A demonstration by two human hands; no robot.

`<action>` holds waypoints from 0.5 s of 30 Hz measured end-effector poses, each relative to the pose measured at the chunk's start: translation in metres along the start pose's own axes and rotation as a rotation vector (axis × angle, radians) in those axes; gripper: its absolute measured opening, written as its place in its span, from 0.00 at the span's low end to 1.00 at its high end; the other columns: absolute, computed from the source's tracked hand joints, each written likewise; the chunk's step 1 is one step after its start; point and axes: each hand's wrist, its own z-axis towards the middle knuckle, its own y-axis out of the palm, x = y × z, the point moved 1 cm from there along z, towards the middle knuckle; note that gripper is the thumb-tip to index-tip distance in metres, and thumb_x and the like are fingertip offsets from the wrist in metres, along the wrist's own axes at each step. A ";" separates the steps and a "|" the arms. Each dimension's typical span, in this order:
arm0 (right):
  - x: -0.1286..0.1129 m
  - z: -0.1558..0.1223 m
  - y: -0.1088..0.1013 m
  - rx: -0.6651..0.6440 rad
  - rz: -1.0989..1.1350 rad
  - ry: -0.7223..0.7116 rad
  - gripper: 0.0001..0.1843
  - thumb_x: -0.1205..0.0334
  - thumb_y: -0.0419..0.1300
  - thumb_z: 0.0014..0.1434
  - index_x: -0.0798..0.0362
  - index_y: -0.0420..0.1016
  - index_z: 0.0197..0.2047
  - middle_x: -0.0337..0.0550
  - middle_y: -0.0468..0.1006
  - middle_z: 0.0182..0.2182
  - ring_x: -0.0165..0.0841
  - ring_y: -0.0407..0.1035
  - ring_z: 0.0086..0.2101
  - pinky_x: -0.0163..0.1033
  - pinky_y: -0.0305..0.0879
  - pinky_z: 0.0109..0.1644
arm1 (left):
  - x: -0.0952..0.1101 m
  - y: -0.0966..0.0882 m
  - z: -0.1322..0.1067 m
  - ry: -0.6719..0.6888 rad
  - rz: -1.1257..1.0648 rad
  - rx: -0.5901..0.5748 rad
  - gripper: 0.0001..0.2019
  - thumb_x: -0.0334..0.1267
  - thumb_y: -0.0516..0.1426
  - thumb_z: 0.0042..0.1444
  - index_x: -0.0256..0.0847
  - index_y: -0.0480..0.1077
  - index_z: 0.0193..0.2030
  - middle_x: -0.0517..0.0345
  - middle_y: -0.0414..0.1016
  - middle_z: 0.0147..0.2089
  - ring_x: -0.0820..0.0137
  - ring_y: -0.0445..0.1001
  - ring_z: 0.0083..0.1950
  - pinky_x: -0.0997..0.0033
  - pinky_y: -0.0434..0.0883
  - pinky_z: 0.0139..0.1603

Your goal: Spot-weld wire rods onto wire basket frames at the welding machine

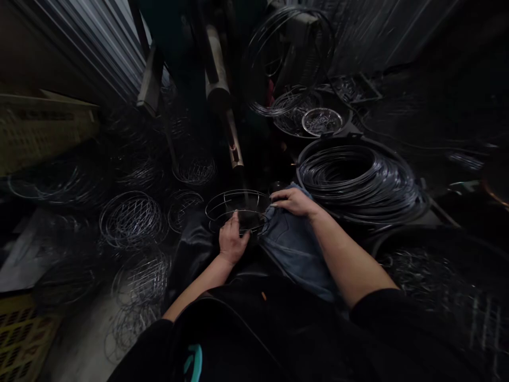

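Note:
In front of my lap is a round wire basket frame (222, 194), made of thin metal rings joined by short uprights. It stands around the lower end of a machine's metal rod (235, 154). My left hand (233, 240) grips its near side, with fingers over the wire. My right hand (293, 201) is at the right edge of the rings, its fingers closed together there above my jeans-covered knee. Whether a small loose piece is in my right fingertips is too dark to make out.
A large coil of wire (393, 178) lies in a tub at right. Behind it stands a metal bowl (323, 122) of small pieces. Wire hoops (254, 101) hang above. Wire baskets (131, 220) sit on the floor at left, near yellow crates (24, 339). Metal pieces (421, 276) lie at lower right.

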 end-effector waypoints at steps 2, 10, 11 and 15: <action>0.003 0.002 0.003 0.071 -0.010 0.059 0.15 0.61 0.66 0.43 0.53 0.78 0.37 0.41 0.80 0.34 0.37 0.73 0.38 0.41 0.68 0.47 | -0.004 0.007 0.004 -0.069 0.094 -0.064 0.35 0.46 0.60 0.54 0.29 0.58 0.64 0.38 0.73 0.50 0.54 0.73 0.50 0.57 0.70 0.48; -0.058 0.005 0.025 0.220 0.035 -0.092 0.06 0.60 0.65 0.47 0.52 0.79 0.29 0.40 0.77 0.29 0.32 0.71 0.31 0.37 0.67 0.39 | -0.029 0.005 0.023 -0.088 -0.057 0.177 0.52 0.60 0.62 0.46 0.28 0.47 0.69 0.35 0.72 0.51 0.53 0.73 0.49 0.55 0.70 0.49; -0.072 0.006 0.027 0.235 0.064 -0.109 0.06 0.59 0.65 0.47 0.52 0.80 0.29 0.40 0.77 0.29 0.32 0.71 0.32 0.37 0.67 0.39 | -0.032 0.002 0.029 -0.086 -0.094 0.205 0.55 0.61 0.62 0.44 0.29 0.45 0.70 0.32 0.69 0.55 0.52 0.72 0.52 0.54 0.70 0.51; -0.112 0.009 0.033 0.305 0.166 -0.065 0.07 0.57 0.66 0.49 0.52 0.80 0.29 0.42 0.77 0.30 0.32 0.70 0.32 0.37 0.67 0.38 | -0.037 -0.009 0.057 -0.079 -0.226 0.258 0.53 0.56 0.64 0.45 0.32 0.45 0.70 0.33 0.65 0.60 0.53 0.69 0.57 0.54 0.69 0.56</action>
